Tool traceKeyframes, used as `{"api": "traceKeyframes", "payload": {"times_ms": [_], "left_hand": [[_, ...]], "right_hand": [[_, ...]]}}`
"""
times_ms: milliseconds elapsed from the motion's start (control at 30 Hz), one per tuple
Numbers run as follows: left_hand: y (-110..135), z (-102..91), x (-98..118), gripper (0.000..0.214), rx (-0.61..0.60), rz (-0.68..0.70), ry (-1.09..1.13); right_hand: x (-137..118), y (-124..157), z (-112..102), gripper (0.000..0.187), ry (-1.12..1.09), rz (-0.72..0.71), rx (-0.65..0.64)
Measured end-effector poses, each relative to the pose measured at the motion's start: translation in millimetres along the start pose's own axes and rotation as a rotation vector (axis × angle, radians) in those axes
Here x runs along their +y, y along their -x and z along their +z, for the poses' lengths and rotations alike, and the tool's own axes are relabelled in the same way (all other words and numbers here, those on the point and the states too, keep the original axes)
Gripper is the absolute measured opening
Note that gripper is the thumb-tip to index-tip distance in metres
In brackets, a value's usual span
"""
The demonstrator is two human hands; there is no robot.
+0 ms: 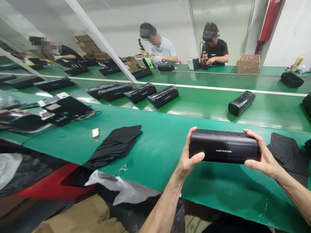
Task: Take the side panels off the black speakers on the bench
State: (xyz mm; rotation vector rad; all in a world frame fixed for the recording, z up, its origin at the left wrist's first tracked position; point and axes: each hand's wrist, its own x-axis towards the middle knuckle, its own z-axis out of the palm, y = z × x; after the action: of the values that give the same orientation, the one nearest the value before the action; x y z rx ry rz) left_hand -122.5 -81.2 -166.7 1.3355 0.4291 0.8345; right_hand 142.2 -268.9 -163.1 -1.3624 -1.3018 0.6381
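Observation:
A black speaker (223, 145) with MERKURY printed upside down on its face is held above the green table. Its left end is gripped by my left hand (188, 158), thumb on the front and fingers over the top. At the opposite end, my right hand (263, 158) clasps it the same way. To the left lies a fanned stack of black fabric sheets (116, 142). More black sheets (289, 155) rest beside my right hand, partly behind the wrist.
Several similar black speakers (163, 96) sit on the green conveyor belt (201, 100), with another speaker (241, 103) farther right. Co-workers sit across the line. A neighbour's hand and a wired black device (65, 110) are at left. Plastic bags (123, 187) and cardboard (80, 216) lie below the table edge.

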Motion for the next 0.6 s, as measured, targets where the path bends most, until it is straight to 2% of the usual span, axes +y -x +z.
{"api": "traceKeyframes", "payload": {"times_ms": [167,400,600], "left_hand": [[0.0,-1.1,7.1,0.116,-0.081,-0.034,-0.074],[3.4,7.8,0.0,0.103,0.089,0.108,-0.167],[1.1,12.9,1.8,0.104,0.126,0.12,-0.127]], "right_hand": [[-0.1,0.7,-2.4,0.092,0.037,-0.02,-0.04],[-0.5,1.2,-0.8,0.086,0.135,-0.126,0.026],[-12.3,6.2,-7.2,0.086,0.184,-0.07,0.006]]}}
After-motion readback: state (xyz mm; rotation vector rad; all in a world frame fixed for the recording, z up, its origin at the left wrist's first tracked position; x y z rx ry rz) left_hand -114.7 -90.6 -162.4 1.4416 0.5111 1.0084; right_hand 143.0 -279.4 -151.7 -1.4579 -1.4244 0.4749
